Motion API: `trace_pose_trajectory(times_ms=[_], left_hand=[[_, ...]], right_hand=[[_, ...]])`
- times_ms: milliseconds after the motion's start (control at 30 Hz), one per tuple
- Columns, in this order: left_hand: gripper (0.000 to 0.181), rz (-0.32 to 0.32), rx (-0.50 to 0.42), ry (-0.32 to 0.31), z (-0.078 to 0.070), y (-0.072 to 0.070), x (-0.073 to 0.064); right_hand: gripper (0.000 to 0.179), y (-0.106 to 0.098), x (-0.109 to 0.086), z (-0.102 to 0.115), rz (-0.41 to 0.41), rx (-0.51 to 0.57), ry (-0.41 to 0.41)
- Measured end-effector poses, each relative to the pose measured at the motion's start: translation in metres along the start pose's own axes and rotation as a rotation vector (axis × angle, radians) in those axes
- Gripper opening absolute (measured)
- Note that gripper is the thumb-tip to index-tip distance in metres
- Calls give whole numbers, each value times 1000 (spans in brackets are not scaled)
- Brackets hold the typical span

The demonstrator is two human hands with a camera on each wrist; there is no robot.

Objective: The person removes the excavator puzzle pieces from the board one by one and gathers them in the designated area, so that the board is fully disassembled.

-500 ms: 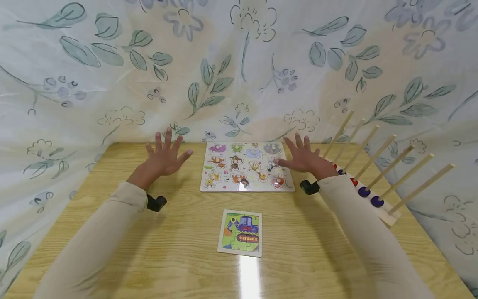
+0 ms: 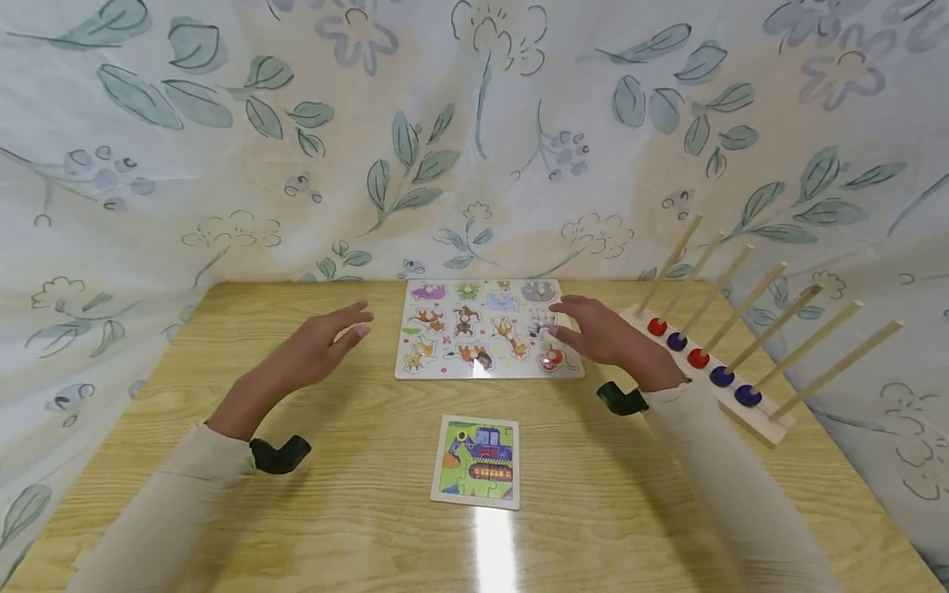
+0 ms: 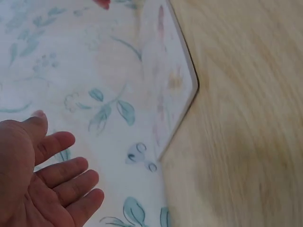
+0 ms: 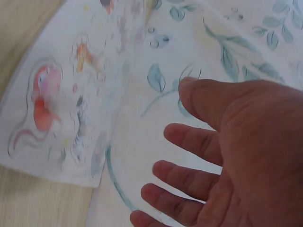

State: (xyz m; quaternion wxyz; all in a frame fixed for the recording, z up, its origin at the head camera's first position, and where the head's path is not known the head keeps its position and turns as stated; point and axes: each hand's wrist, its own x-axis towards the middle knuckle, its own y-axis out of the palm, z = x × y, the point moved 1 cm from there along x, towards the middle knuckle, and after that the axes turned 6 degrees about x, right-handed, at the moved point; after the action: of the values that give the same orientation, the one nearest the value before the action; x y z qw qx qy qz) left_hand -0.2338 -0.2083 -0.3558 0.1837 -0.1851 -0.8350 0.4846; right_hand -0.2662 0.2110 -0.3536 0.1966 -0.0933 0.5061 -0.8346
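Over the left part of the table my left hand (image 2: 311,350) hovers with nothing in it, its fingers loosely extended toward the animal peg puzzle (image 2: 433,371). My right hand (image 2: 600,333) is raised at that board's right edge and overlaps it in the head view; it also holds nothing. Loosely bent, separated fingers show on the left hand (image 3: 52,189) and on the right hand (image 4: 236,156) in the wrist views. Several animal pieces, among them a monkey and a giraffe, sit in the white board. Nearer to me lies a square jigsaw (image 2: 480,461) with a blue digger picture.
At the right stands a wooden peg rack (image 2: 771,428) with tall upright rods and red and blue beads low on them. A small green thing (image 2: 275,347) shows beside the left hand. Floral cloth (image 2: 474,165) hangs behind the wooden table (image 2: 356,511).
Both hands have turned from spread fingers to a sideways pose with fingers closer together. The left hand has drawn slightly back and left; more of the rack's beads shows beside the right arm.
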Motion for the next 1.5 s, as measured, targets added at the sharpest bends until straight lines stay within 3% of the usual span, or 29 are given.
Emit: trace_pose_trajectory(times_ms=[233, 400, 600, 733, 933, 1067, 1267, 1367, 1500], left_hand=[[42, -39, -70, 65, -18, 10, -14], [40, -20, -74, 74, -21, 23, -24], [40, 11, -79, 108, -32, 34, -39], [43, 96, -97, 165, -47, 42, -45], [41, 235, -13, 229, -69, 57, -50], [37, 297, 11, 273, -76, 63, -53], [52, 444, -10, 314, -83, 69, -60], [52, 482, -7, 345, -88, 73, -61], [48, 504, 43, 438, -96, 78, -62]], right_hand=[[45, 12, -9, 16, -36, -2, -108], [46, 23, -13, 25, -56, -2, -136], [41, 36, -20, 36, -17, 38, -180], [35, 46, -21, 43, 39, 89, -224], [29, 60, -20, 54, 94, 134, -289], [27, 65, -22, 61, 117, 148, -317], [23, 77, -20, 68, 177, 133, -385], [22, 84, -19, 71, 206, 145, -396], [21, 97, -19, 76, 245, 122, -443]])
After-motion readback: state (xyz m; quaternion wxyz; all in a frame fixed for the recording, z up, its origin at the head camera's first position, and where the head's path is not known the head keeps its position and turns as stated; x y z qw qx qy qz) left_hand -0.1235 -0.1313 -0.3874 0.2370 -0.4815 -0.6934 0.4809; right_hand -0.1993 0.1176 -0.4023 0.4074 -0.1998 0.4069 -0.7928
